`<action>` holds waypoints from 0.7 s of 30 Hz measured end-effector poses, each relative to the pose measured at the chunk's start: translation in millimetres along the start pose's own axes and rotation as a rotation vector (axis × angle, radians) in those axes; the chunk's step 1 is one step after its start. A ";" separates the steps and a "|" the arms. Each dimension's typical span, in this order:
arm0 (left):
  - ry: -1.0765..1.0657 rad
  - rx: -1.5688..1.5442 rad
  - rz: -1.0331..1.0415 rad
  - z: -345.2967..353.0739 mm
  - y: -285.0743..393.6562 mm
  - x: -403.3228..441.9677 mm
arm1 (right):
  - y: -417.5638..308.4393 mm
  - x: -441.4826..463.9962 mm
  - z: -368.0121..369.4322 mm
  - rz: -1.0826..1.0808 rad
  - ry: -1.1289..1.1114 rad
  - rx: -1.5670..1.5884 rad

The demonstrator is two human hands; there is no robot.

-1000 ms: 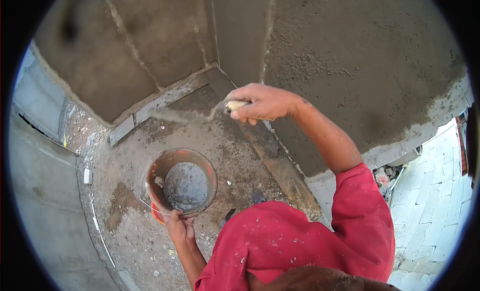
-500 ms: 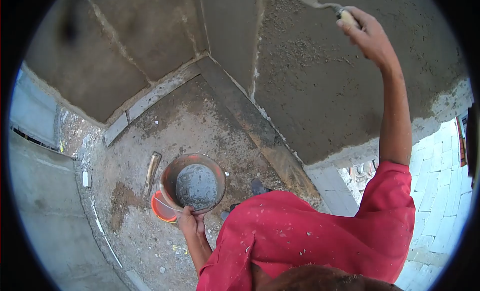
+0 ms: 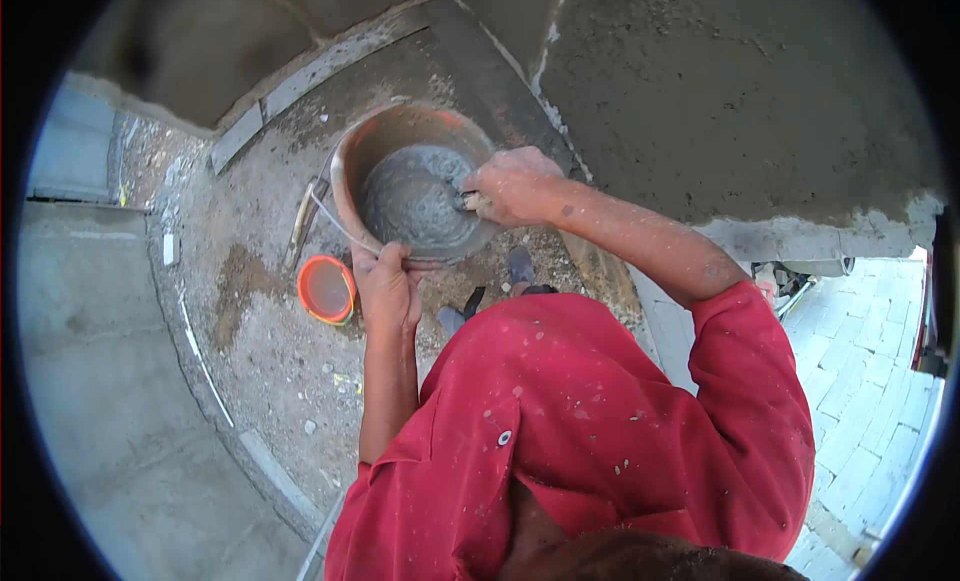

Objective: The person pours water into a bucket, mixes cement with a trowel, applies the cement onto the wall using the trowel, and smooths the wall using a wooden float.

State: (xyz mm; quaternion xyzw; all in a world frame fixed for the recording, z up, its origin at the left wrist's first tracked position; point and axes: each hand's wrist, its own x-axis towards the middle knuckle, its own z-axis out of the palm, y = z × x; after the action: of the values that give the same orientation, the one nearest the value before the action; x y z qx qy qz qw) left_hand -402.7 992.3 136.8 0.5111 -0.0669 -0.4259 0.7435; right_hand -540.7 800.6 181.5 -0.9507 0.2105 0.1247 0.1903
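We are on a building site, and the masonry around us shows it. Our left hand (image 3: 390,279) grips the near rim of a bucket (image 3: 347,186) of wet grey mortar (image 3: 410,209); our right hand (image 3: 515,186) grips a tool handle (image 3: 481,204) over it. Beneath both grips spreads rough ground (image 3: 290,381) of dirt and rubble. Beyond and right of the right-hand grip we see a rendered wall (image 3: 720,121), its coat ending raggedly; farther right lie rows of pale blocks (image 3: 860,361). Well left of the left-hand grip is a grey wall (image 3: 100,331). Pale splashes dot our red shirt (image 3: 570,391).
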 end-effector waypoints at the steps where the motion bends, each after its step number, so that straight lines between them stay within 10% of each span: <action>1: 0.011 0.035 0.022 -4.0 -2.0 2.2 | 1.1 -3.1 7.9 -0.058 0.093 0.008; 13: 0.283 -0.111 -0.043 -45.4 -8.5 14.2 | 71.2 50.5 3.1 -0.227 0.264 0.427; 18: 0.417 -0.103 -0.070 -65.6 -46.1 12.0 | 217.9 88.5 -23.8 -0.218 -0.103 1.087; 21: 0.492 -0.094 -0.153 -69.8 -65.4 10.0 | 367.5 100.3 -37.5 0.136 0.000 1.161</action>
State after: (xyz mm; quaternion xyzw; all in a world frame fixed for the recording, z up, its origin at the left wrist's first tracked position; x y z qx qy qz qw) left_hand -396.0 1026.9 47.3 0.5677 0.1748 -0.3462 0.7262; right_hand -611.1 441.4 69.6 -0.6753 0.3049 0.0007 0.6716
